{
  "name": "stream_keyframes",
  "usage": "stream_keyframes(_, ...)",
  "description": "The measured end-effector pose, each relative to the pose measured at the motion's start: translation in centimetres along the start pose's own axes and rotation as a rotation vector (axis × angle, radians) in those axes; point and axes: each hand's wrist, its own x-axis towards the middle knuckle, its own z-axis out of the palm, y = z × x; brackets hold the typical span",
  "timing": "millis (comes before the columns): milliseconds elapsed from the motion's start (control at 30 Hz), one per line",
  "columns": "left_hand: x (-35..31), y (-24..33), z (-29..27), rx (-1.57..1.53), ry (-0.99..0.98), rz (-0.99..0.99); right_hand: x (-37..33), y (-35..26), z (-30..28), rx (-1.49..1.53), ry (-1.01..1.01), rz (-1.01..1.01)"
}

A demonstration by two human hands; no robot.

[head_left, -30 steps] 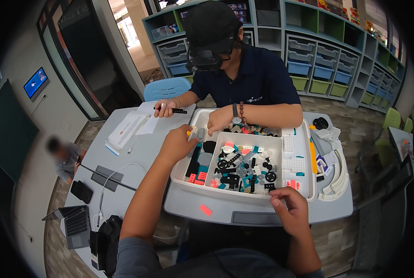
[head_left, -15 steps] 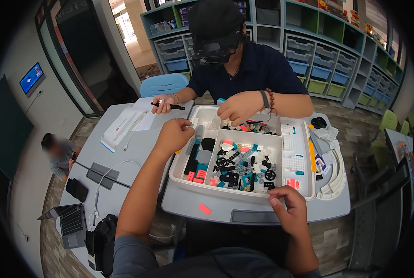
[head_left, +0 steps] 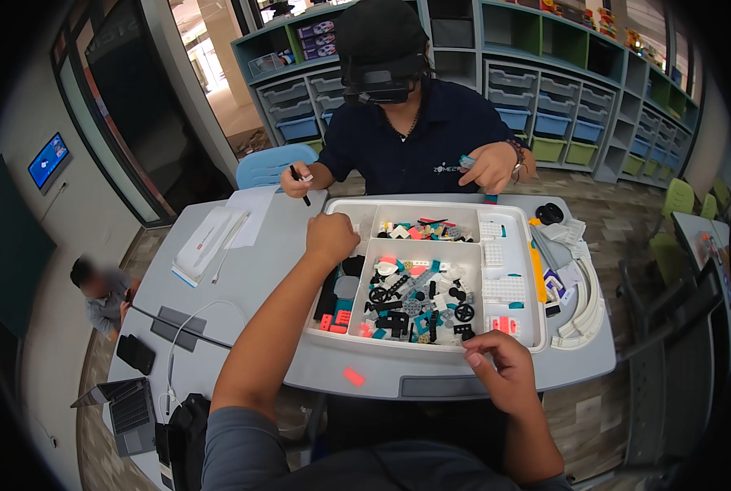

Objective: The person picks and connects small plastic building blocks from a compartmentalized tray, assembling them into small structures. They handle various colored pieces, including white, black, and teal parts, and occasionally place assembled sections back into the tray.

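Observation:
A white divided tray (head_left: pixel 421 349) of plastic building pieces sits in front of me. My left hand (head_left: pixel 333 237) is curled over its far left compartment, fingers closed and turned away, so anything in them is hidden. Under that wrist lie black, grey and coral pieces. At the near right rim my right hand (head_left: pixel 506 375) rests with thumb and forefinger apart, holding nothing visible. Closest to it are a black wheel (head_left: pixel 464 313) and several mixed pieces in the middle compartment. White perforated plates (head_left: pixel 504 288) fill the right side of the tray.
Across the table a person (head_left: pixel 419 139) holds a black rod (head_left: pixel 303 188) and a teal piece (head_left: pixel 467 162). A coral brick (head_left: pixel 354 376) lies before the tray. White curved parts (head_left: pixel 582 315) are on the right; a booklet (head_left: pixel 206 241), cable and laptop (head_left: pixel 132 409) are left.
My left hand has moved right and slightly down, still over the tray's left part. The other person's hand has left the tray and now holds a teal piece. My right hand has barely moved.

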Motion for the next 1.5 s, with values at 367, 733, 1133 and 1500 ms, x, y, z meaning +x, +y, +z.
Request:
stream_keyframes(367,0.1,-1.1,0.9,0.167,0.116,0.116,0.3,0.0,-0.1,0.035,-0.036,-0.005)
stream_keyframes(733,0.4,0.2,-1.9,-0.144,0.085,-0.036,0.1,0.2,-0.5,0.042,-0.031,-0.008)
stream_keyframes(1133,0.1,-0.3,0.1,0.011,0.172,-0.011,0.3,-0.5,-0.7,-0.010,-0.112,-0.005)
stream_keyframes(1500,-1.3,0.1,-0.9,0.104,-0.037,-0.006,0.4,0.0,-0.4,-0.002,-0.065,-0.049)
